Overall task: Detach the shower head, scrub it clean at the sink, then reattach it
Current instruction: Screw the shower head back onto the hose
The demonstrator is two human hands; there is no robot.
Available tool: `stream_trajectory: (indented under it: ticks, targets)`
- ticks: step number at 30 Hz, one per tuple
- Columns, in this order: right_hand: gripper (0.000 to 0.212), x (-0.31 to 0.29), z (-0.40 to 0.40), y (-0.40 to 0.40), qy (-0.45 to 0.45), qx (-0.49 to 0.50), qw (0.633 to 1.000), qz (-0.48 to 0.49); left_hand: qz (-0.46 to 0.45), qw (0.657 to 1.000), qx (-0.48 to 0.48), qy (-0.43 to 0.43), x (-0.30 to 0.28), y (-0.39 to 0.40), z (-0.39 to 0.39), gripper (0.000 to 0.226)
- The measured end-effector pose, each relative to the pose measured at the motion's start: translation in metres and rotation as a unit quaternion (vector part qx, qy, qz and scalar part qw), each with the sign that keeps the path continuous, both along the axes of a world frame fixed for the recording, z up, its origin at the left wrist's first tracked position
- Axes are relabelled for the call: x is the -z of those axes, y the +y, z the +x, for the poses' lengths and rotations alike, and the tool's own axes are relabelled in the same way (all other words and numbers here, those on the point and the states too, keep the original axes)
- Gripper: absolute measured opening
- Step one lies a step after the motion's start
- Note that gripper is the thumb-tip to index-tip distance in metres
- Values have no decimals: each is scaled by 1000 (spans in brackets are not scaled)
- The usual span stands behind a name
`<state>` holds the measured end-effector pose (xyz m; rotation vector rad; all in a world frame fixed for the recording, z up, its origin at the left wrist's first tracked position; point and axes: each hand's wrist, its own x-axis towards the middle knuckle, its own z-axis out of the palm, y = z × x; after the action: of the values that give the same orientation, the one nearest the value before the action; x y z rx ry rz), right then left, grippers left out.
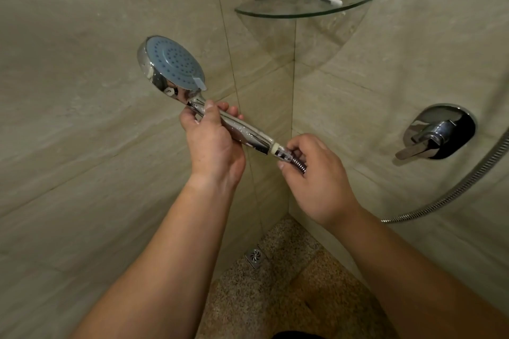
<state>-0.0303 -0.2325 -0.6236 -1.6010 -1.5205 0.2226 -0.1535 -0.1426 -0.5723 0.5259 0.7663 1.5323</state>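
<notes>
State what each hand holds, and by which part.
Left hand: the chrome shower head with blue-grey face, gripped at its handle. Right hand: fingers pinch the chrome hose nut at the handle's end.

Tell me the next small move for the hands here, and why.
Probably keep the left hand steady on the chrome shower head handle and twist the hose nut with the right hand. The ribbed metal hose looks seated at the handle's end, and the right fingertips already pinch the nut.
</notes>
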Motion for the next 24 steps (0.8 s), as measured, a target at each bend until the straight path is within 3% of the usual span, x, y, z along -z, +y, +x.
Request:
stream_trajectory:
  ticks: [7, 12, 15, 20, 24]
  targets:
    - [17, 10, -3, 4, -36, 44, 997, 51, 21, 1000, -9, 5, -2, 0, 6, 31]
    - [21, 6, 7, 7, -28, -30, 999, 0, 41, 999, -7, 7, -4, 3, 4, 29]
    - [36, -1, 10, 7, 65, -62, 993, -83, 42, 999, 2, 7, -3, 3, 5, 31]
    - [21, 7, 4, 13, 245, -100, 961, -79, 38, 999, -2, 4, -1, 4, 7, 32]
    - [6, 12, 5, 13, 238, -88, 965, -66, 51, 999, 1, 16, -1, 3, 7, 29]
